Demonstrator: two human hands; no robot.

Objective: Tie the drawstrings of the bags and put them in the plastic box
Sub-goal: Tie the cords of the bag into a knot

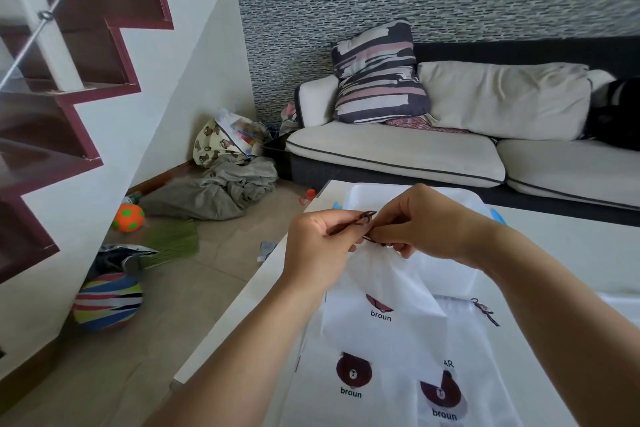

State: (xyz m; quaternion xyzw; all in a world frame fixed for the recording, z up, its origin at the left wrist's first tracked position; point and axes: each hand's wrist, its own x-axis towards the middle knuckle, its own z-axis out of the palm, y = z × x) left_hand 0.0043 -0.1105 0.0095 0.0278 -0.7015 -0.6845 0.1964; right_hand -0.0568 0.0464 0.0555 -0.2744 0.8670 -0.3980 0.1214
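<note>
Head view shows left hand and right hand pinching the brown drawstring of a white bag lifted above the table, near the plastic box for easy dropping.

Seen from above a white table: left hand and right hand raised together, both pinching a dark brown drawstring at the gathered mouth of a white bag. Hanging below, over more white bear-print bags lying flat. Behind the hands, a white plastic box. Beyond, a pale sofa; on the floor, an orange ball.
</note>
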